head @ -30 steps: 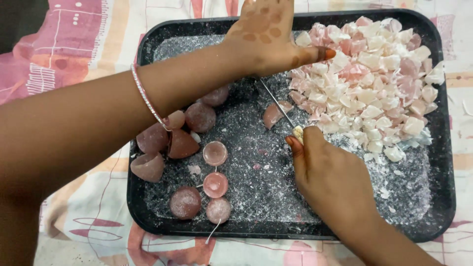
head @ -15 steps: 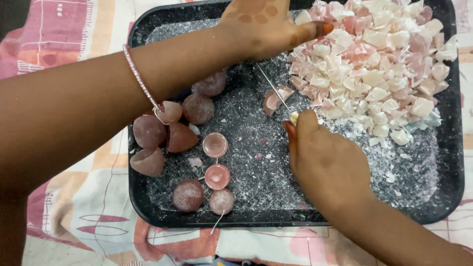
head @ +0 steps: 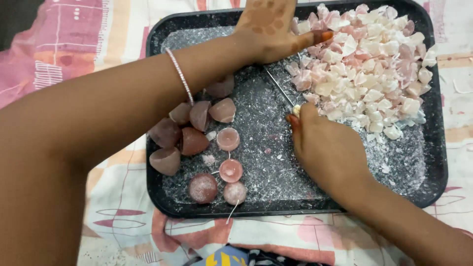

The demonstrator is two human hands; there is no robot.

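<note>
A black baking tray sits on a pink and cream patterned cloth. The left hand reaches across to the tray's far side, fingers spread flat over the edge of a heap of pink and white wax chips, gripping nothing that shows. The right hand, near the tray's middle, is curled closed, pinching a thin wick that runs slanting up toward the left hand. At the tray's left lie dome-shaped pink wax candles, some with wicks. Fine wax crumbs dust the tray floor.
</note>
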